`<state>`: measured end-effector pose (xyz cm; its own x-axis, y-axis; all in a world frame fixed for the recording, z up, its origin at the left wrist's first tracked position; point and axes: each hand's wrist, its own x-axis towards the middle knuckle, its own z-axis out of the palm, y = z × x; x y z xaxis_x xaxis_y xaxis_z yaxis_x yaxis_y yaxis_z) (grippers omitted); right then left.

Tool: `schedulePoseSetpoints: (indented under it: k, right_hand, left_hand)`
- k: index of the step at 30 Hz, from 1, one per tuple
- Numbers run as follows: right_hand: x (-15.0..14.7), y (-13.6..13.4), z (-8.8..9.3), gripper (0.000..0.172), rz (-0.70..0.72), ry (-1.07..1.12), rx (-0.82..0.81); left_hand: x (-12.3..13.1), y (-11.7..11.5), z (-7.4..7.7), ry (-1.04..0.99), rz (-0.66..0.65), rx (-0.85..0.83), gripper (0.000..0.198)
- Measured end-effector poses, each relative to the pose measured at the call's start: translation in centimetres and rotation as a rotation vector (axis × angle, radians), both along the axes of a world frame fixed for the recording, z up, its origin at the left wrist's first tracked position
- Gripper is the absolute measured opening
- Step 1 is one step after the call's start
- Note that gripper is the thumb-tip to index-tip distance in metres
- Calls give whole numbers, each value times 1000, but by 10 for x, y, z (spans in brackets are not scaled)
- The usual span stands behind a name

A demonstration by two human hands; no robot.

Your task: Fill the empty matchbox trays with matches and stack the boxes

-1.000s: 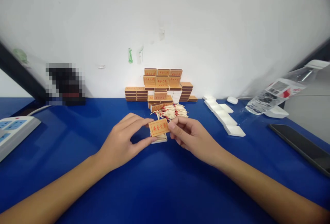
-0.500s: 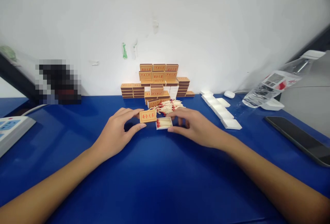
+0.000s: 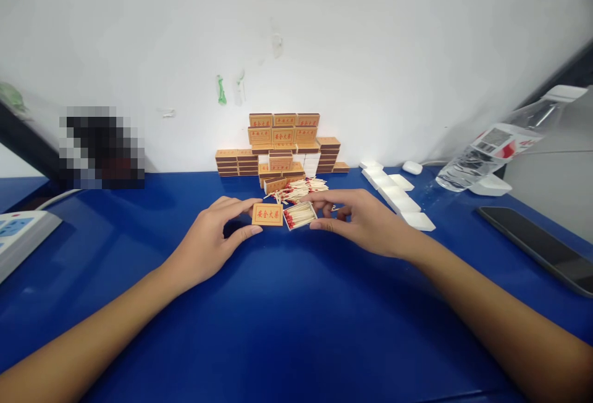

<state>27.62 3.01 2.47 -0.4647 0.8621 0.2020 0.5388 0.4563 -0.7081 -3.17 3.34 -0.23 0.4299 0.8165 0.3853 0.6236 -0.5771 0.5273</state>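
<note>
My left hand [image 3: 217,233] pinches a yellow matchbox sleeve [image 3: 267,214] with red lettering between thumb and fingers, its broad printed face toward me. Right beside it, my right hand [image 3: 364,220] grips a small white matchbox tray [image 3: 286,220] by its right end. Inside the tray lie many red-tipped matches [image 3: 300,215], heads toward the left. The tray sits slightly turned, its left end close to the sleeve's right end. Just behind both is a loose heap of matches [image 3: 301,189] on the blue table [image 3: 259,322].
Stacked matchboxes [image 3: 283,136] stand against the wall behind the heap. To the right are several white trays [image 3: 393,196], a white earbud case [image 3: 412,168], a leaning water bottle [image 3: 491,143] and a black phone [image 3: 537,248]. A power strip [image 3: 23,233] lies at far left.
The tray has turned at an angle and now shows more matches inside. My right hand has shifted slightly with it. My left hand keeps the sleeve in nearly the same place.
</note>
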Motion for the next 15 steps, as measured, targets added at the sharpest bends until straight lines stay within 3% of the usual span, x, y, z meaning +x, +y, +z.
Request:
schedulePoseSetpoints:
  k: [15]
  right_hand:
    - [-6,-7,3,43,-27,43,-19]
  left_hand:
    - [4,-4,6,-91,-11,-126,48]
